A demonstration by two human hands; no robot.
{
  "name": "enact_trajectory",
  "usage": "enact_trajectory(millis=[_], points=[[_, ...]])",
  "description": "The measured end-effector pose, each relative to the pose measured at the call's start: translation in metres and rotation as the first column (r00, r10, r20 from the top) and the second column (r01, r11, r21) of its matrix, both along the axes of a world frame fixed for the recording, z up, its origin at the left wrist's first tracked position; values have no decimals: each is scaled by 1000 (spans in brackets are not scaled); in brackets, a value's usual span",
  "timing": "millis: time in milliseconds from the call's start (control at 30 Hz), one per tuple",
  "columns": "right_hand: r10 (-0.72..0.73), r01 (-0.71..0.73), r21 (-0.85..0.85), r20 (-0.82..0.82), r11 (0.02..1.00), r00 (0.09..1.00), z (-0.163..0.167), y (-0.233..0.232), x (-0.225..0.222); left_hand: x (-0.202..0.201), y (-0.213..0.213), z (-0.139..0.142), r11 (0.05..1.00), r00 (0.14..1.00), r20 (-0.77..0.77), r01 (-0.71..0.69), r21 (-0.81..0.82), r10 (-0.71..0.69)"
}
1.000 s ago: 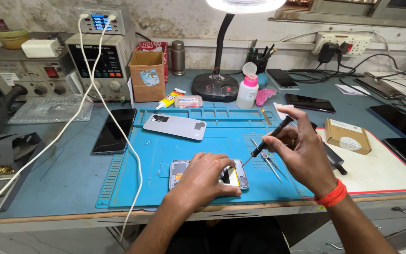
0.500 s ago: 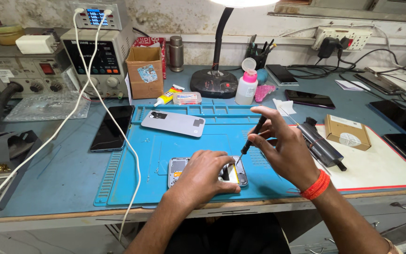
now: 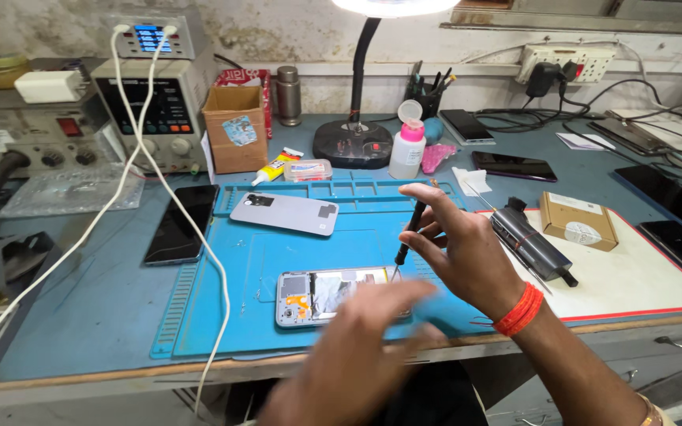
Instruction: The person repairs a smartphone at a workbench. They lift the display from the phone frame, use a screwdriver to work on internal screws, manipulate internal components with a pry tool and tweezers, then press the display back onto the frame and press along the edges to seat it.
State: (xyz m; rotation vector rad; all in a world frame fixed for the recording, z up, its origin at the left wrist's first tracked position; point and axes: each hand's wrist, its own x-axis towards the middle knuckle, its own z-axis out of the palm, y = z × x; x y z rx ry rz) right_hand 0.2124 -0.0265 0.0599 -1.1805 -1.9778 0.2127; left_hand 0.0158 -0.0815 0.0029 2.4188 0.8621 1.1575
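- The opened smartphone with its back cover off and its boards and foil exposed (image 3: 321, 295) lies flat at lower centre of the frame, on the blue silicone repair mat (image 3: 222, 315).
- It looks light and stiff but fragile. The bare inner parts and thin ribbons would likely suffer from pressure, so I judge the metal side frame to be the safe place to grip it, with fingers on the long edges.
- The right hand (image 3: 467, 252), with an orange band at the wrist, hangs just right of the phone. Its fingers pinch a slim black precision screwdriver (image 3: 409, 233) whose tip points down close to the phone's right end.
- The left hand (image 3: 357, 347) is motion-blurred in the lower centre, in front of the phone and partly covering it. The fingers look spread and nothing shows in them, though the blur keeps me from being sure whether it touches the phone.
- Above the phone on the mat lies a detached grey back cover with a camera cut-out (image 3: 284, 213).
- Left of the mat rests a dark phone lying screen up (image 3: 181, 225), crossed by white cables (image 3: 159, 181).
- To the right, a black cylindrical tool (image 3: 530, 243) and a small brown cardboard box (image 3: 578, 221) sit on a white pad with a red border (image 3: 641, 284).
- A black desk lamp base (image 3: 354, 143) stands at upper centre.
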Motion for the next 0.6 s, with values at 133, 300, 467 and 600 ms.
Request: enact_trajectory(millis=[133, 300, 467, 600], points=[[-18, 17, 40, 17, 999, 1000, -6, 3, 6, 11, -27, -37, 978, 967, 145, 206, 36, -209], [-16, 11, 87, 56, 996, 998, 2, 1, 6, 15, -74, 44, 961, 945, 173, 275, 33, -277], [-185, 161, 175, 127, 971, 975, 19, 11, -4, 25, -35, 118, 941, 921, 194, 327, 83, -337], [-5, 2, 73, 33, 997, 999, 6, 4, 0, 30, -57, 24, 947, 925, 201, 316, 63, -322]])
